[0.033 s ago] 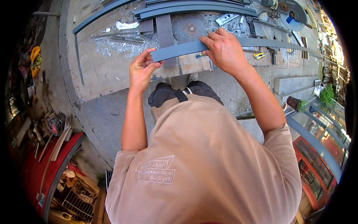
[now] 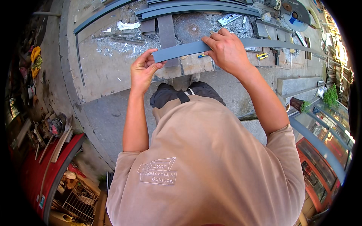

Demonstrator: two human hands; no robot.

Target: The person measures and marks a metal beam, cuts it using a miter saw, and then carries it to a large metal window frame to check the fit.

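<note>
A long grey-blue metal profile [image 2: 179,51] runs across in front of me, its right end reaching far to the right. At its left end, my left hand [image 2: 142,71] pinches the cut tip between thumb and fingers. Farther along, my right hand [image 2: 227,49] is closed over the profile from above, thumb underneath. Just below the right fingers shows a small blue tip [image 2: 202,56]; whether it is held or lies on the table I cannot tell. Beneath the profile is the worktable [image 2: 107,75], strewn with metal shavings and offcuts.
Several grey profiles [image 2: 200,13] lie stacked at the table's back. A circular saw blade [image 2: 194,28] sits flat nearby. A cut-off saw [image 2: 296,15] stands at the back right, and a yellow-handled tool [image 2: 262,56] lies nearer. A red surface [image 2: 52,162] holds wood pieces at left.
</note>
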